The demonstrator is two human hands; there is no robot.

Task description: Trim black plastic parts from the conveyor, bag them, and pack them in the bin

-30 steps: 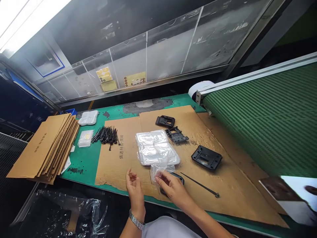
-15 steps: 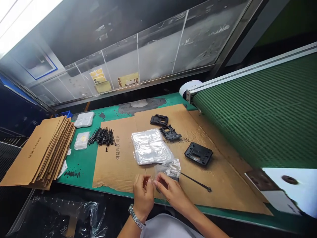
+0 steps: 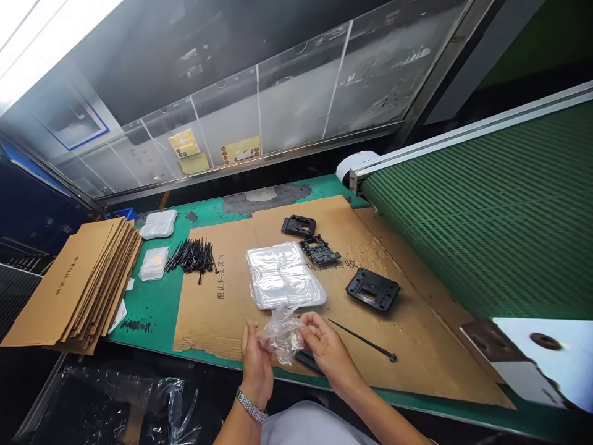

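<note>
Both hands hold a small clear plastic bag (image 3: 280,334) near the front edge of the cardboard sheet (image 3: 417,346). My left hand (image 3: 256,361) pinches its left side; a metal watch sits on that wrist. My right hand (image 3: 327,349) grips the bag's right side, fingers curled. A dark plastic part (image 3: 308,361) lies under my right hand, mostly hidden. Just beyond the bag lies a stack of clear bags (image 3: 285,283). A long black cable tie (image 3: 364,340) lies to the right of my right hand.
Three black plastic parts (image 3: 372,289) (image 3: 319,250) (image 3: 298,225) lie on the cardboard. A heap of black cable ties (image 3: 191,256) and small packets (image 3: 153,263) sit left. Flat cardboard blanks (image 3: 76,281) are stacked far left. A green conveyor belt (image 3: 486,216) runs on the right.
My left hand came over and joined the right on the plastic bag. The bag has been lifted off the dark part and crumpled between both hands.
</note>
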